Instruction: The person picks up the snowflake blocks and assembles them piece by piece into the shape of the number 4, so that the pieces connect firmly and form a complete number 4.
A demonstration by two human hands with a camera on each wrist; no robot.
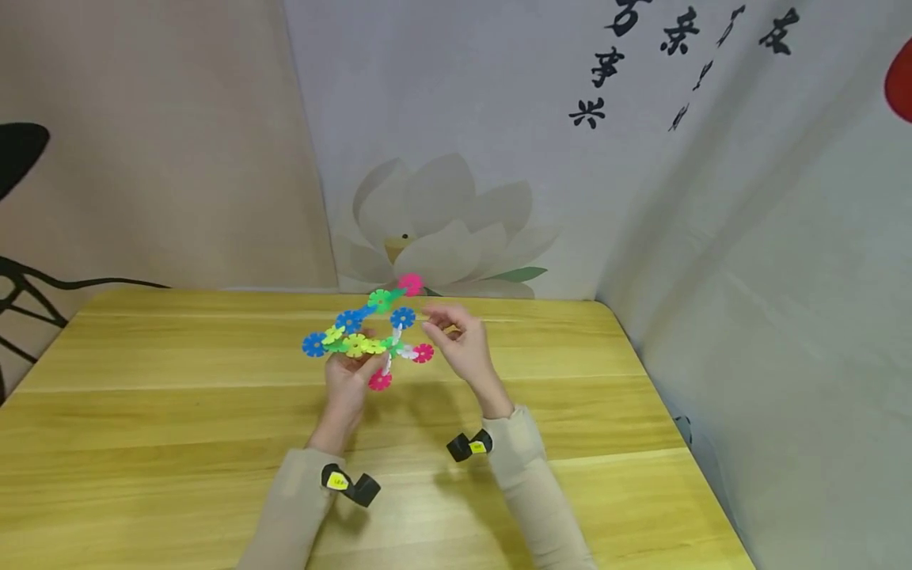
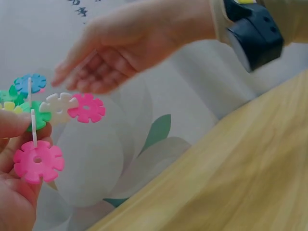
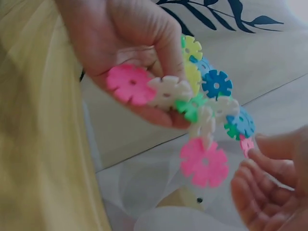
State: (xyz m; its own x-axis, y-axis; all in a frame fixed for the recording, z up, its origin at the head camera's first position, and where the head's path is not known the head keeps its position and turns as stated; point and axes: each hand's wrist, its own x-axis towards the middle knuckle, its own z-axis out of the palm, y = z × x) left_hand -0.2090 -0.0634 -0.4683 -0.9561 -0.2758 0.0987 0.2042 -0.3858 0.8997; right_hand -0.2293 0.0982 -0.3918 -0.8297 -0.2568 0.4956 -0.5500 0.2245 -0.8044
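My left hand (image 1: 347,376) pinches a linked figure of plastic snowflake discs between thumb and fingers, raised above the table. Yellow discs (image 1: 355,345) run along its lower side, joined to blue and green ones that bend up to a pink disc (image 1: 411,284) at the far end. Close to my left thumb, a green disc (image 3: 191,107) joins white discs (image 3: 222,109), which carry pink discs (image 3: 204,162) and a blue disc (image 1: 402,318) at their tips. Just right of that blue disc is my right hand (image 1: 459,340), its fingers loosely bent, with nothing between them in the left wrist view.
A wooden table (image 1: 178,443) lies under both hands, its far edge against a light cloth backdrop (image 1: 456,95) with a printed lotus and black characters. Each wrist wears a small black camera (image 1: 352,484). Black curved metalwork (image 1: 28,293) stands beyond the table's left side.
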